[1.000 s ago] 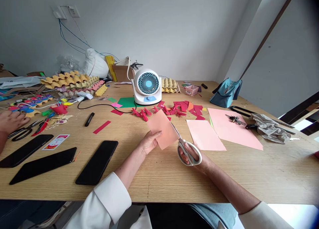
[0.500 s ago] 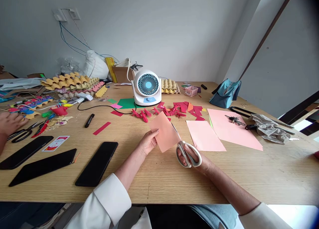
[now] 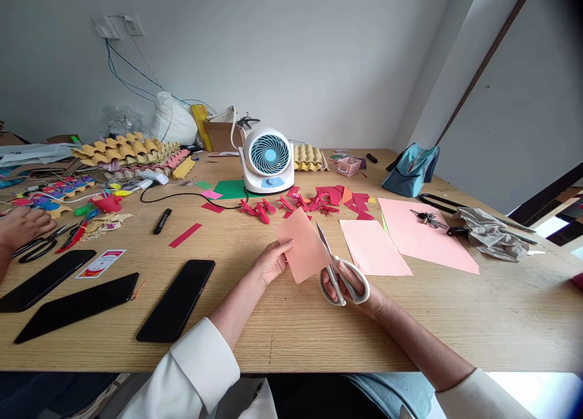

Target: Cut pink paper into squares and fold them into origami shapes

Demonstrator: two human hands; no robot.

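My left hand [image 3: 273, 261] pinches a piece of salmon-pink paper [image 3: 303, 247] by its left edge, thumb on top, and holds it up off the table. My right hand [image 3: 348, 285] has its fingers through the handles of white-handled scissors [image 3: 337, 273]. The scissor blades are apart at the paper's right edge; one blade shows beside the paper and the other is hidden by it. Behind the paper lie several red paper pieces, some bunched [image 3: 262, 211]. To the right, a cut pink sheet [image 3: 376, 249] rests flat next to larger pink sheets [image 3: 423, 237].
A small white fan [image 3: 269, 161] stands behind the red pieces. Black phones [image 3: 177, 300] lie at the left front, near a marker [image 3: 163, 221]. Another person's hand [image 3: 25, 228] is at the far left by black-handled scissors [image 3: 43, 244]. A blue bag [image 3: 410, 171] sits at the back right.
The scissors have opened wider, their blades spreading at the paper's right edge. The paper has shifted slightly right and down in my left hand.
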